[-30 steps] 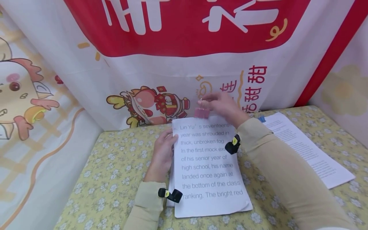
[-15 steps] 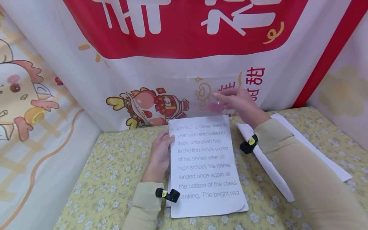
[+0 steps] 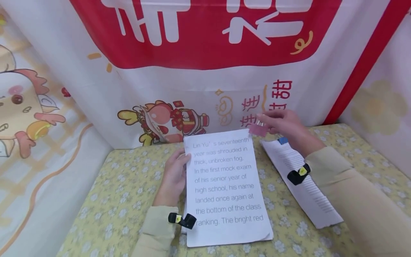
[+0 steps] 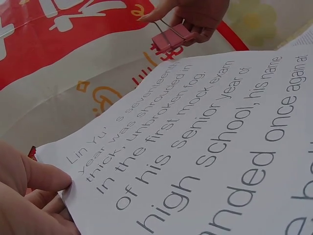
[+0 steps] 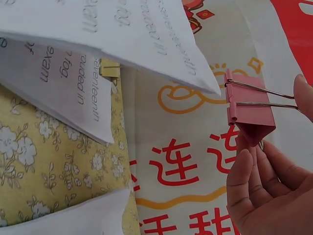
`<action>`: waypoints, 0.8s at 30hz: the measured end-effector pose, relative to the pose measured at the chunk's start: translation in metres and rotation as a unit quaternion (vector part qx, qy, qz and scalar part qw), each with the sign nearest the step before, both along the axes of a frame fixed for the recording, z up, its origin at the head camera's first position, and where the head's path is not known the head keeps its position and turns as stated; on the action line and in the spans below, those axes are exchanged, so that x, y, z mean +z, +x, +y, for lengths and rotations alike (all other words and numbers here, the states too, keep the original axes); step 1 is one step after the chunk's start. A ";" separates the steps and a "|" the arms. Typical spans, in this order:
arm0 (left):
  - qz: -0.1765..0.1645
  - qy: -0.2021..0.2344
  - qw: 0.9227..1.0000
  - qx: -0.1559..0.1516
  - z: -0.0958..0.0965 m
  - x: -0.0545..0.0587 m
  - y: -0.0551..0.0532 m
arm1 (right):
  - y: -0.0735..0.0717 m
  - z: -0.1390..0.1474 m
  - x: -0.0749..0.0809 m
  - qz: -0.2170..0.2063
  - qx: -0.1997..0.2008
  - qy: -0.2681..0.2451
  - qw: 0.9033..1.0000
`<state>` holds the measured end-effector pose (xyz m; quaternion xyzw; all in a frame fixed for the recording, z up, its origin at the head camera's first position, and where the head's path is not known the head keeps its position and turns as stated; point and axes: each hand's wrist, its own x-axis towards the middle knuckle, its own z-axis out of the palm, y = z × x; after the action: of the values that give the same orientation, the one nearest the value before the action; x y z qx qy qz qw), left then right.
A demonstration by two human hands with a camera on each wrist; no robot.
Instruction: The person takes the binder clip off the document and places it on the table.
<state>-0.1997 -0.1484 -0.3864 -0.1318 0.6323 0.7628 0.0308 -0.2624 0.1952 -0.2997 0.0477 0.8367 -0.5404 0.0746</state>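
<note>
My left hand (image 3: 173, 175) pinches the left edge of a stack of printed sheets (image 3: 224, 189), thumb on top near the upper left corner. The top sheet carries large print. My right hand (image 3: 285, 125) holds a pink binder clip (image 3: 258, 130) by its wire handles at the stack's upper right corner. Seen from the right wrist, the clip (image 5: 250, 100) has its mouth turned toward the corner of the raised sheets (image 5: 146, 54), a small gap between them. The thumb lies at one handle, the fingers at the other side.
Below the raised sheets lies another printed stack (image 5: 63, 83), with a yellow binder clip (image 5: 109, 68) beside it. To the right, small-print papers (image 3: 305, 192) with a blue clip (image 3: 283, 140) lie partly under my right arm. A printed cloth backdrop (image 3: 205, 82) stands behind the flowered tablecloth (image 3: 122, 200).
My right hand has carried the pink binder clip from above the stack's top edge rightward to its upper right corner. My left hand keeps its grip on the sheets.
</note>
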 end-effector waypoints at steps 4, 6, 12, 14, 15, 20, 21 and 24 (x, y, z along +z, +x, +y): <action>-0.017 0.001 1.000 0.002 -0.007 0.009 -0.003 | 0.007 0.009 -0.002 0.006 -0.006 0.004 1.000; -0.027 -0.003 1.000 0.004 -0.014 0.014 -0.004 | 0.009 0.011 -0.002 0.009 -0.009 0.003 1.000; -0.036 -0.004 0.999 0.011 -0.033 0.021 -0.001 | 0.015 0.017 -0.001 0.016 0.005 0.009 1.000; -0.035 -0.004 0.999 0.014 -0.038 0.022 0.001 | 0.017 0.021 -0.001 0.017 0.008 0.015 1.000; -0.036 -0.005 0.999 0.015 -0.040 0.023 0.002 | 0.018 0.023 0.000 0.016 0.008 0.016 1.000; -0.037 -0.013 0.999 0.014 -0.050 0.028 0.009 | 0.025 0.038 -0.004 0.009 0.006 0.027 1.000; -0.038 -0.014 0.999 0.014 -0.052 0.029 0.011 | 0.026 0.042 -0.005 0.009 0.006 0.028 1.000; -0.039 -0.019 0.999 0.015 -0.058 0.031 0.016 | 0.030 0.052 -0.011 0.007 0.010 0.037 0.999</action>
<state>-0.1841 -0.2064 -0.3551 -0.1715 0.6430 0.7453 0.0410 -0.2324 0.2475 -0.3106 0.0383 0.8573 -0.5083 0.0729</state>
